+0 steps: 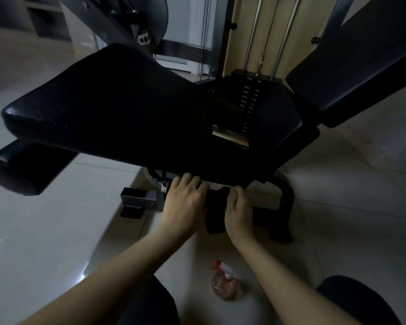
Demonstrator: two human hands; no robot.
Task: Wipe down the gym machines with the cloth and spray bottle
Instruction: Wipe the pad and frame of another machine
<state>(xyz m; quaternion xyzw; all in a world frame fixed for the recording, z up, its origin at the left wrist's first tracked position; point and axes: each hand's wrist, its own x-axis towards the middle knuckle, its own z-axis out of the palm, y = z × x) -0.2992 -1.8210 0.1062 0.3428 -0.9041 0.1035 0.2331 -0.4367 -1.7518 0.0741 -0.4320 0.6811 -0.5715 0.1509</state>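
Observation:
A black padded gym machine fills the view, its big seat pad [117,106] stretching over the floor. Just under the pad's near edge both my hands hold a dark cloth [215,214]. My left hand [185,202] grips the cloth's left side with its fingers curled toward the pad's underside. My right hand [238,212] grips the cloth's right side, fingers folded over it. A clear spray bottle [224,283] with an orange and white trigger head stands on the floor between my forearms, untouched.
A second black pad [352,73] rises at the right and a smaller one [21,170] sits low at the left. The weight stack [250,99] with chrome guide rods stands behind. A black frame leg [285,207] and a grey foot bracket [138,199] rest on the pale tiles. My knees show at the bottom.

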